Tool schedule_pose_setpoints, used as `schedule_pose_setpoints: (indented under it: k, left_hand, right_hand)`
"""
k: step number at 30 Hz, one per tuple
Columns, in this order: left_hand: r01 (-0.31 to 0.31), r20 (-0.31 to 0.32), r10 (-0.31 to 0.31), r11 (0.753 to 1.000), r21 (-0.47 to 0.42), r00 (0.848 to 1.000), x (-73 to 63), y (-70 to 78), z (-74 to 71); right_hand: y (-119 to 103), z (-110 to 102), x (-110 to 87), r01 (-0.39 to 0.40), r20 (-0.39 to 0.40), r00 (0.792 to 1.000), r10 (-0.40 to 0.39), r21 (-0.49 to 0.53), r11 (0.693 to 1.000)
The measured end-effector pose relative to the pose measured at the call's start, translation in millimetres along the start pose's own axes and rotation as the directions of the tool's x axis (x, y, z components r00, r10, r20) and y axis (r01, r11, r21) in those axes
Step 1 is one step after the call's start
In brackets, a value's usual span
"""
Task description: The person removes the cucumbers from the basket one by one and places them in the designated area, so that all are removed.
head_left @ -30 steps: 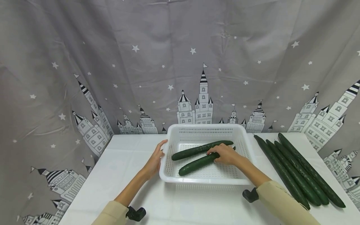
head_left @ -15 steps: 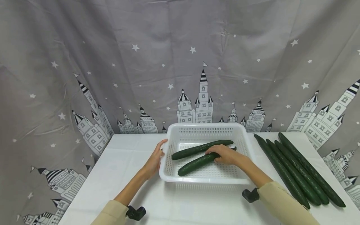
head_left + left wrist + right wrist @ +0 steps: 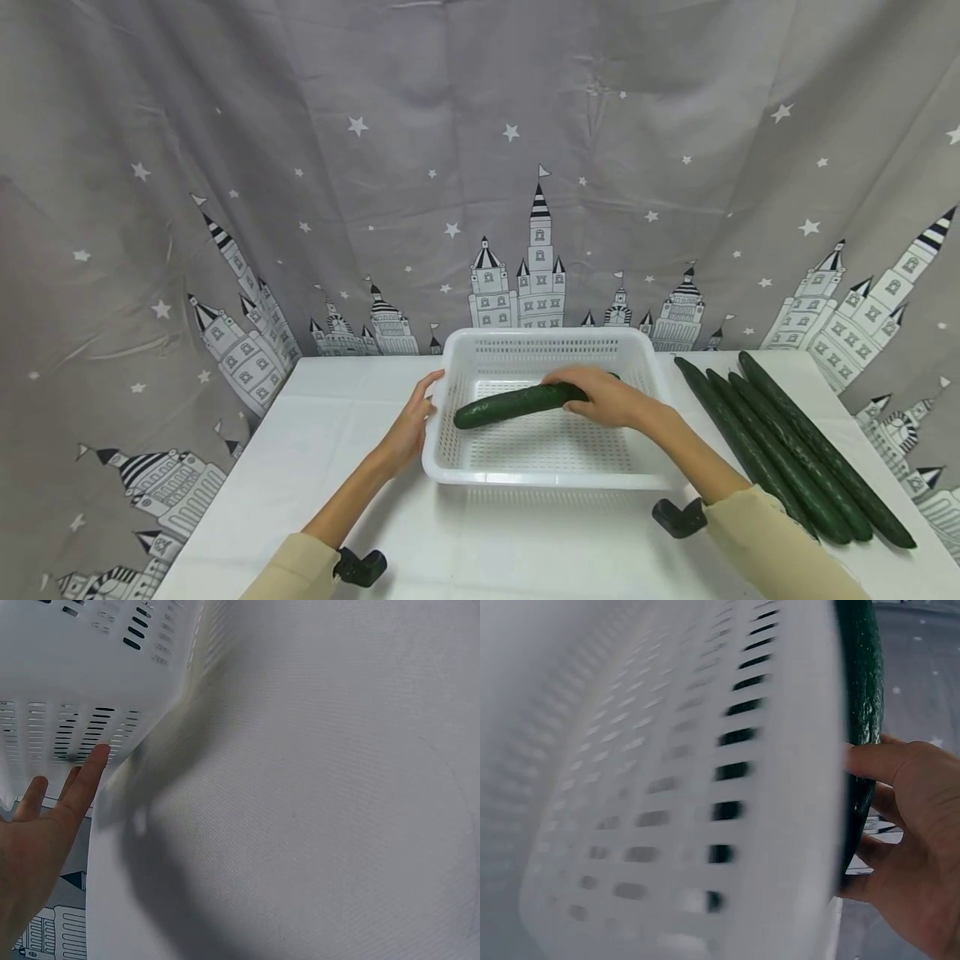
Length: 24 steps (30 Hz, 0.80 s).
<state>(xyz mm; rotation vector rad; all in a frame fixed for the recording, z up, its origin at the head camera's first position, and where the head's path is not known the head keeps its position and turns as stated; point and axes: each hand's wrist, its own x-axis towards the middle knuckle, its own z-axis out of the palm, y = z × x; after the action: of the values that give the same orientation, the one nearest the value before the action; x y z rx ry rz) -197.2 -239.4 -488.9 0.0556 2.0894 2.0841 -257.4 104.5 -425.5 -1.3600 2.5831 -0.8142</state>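
Note:
My right hand (image 3: pixel 609 397) grips a dark green cucumber (image 3: pixel 506 407) over the white perforated basket (image 3: pixel 551 480), fingers over its far side and thumb on the near side. In the right wrist view the cucumber (image 3: pixel 861 682) shows beyond the basket's rim, with the fingers and thumb about it. A dark tip shows just past the hand in the head view; any other cucumber in the basket is hidden. My left hand (image 3: pixel 407 432) rests against the basket's left side. Its fingers (image 3: pixel 86 780) lie fairly straight along the slotted wall in the left wrist view.
Several long cucumbers (image 3: pixel 787 450) lie side by side on the white table (image 3: pixel 352 392), right of the basket. A grey curtain (image 3: pixel 390 67) with printed castles and stars hangs behind the table.
My right hand has moved the nearer cucumber up and away from me, so that only one cucumber now shows plainly in the basket. My left hand stays at the basket's side.

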Motion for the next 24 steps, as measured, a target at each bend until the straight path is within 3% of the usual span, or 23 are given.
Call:
schedule_pose_setpoints:
  k: [11, 18, 24]
  left_hand:
    - [0.004, -0.010, -0.004, 1.000, -0.003, 1.000, -1.8, -0.3, 0.5]
    - [0.008, 0.001, -0.008, 1.000, -0.003, 1.000, -0.8, -1.4, 0.5]
    - [-0.003, 0.016, 0.003, 1.000, 0.000, 1.000, -1.0, -1.6, -0.7]
  right_hand:
    - [-25, -41, -22.7, -0.061, -0.152, 0.986, 0.066, 0.040, 0.997]
    - [-23, -64, -57.3, -0.110, -0.261, 0.959, 0.109, 0.013, 0.994]
    - [-13, -79, -95.5, -0.178, -0.347, 0.922, 0.171, 0.010, 0.984]
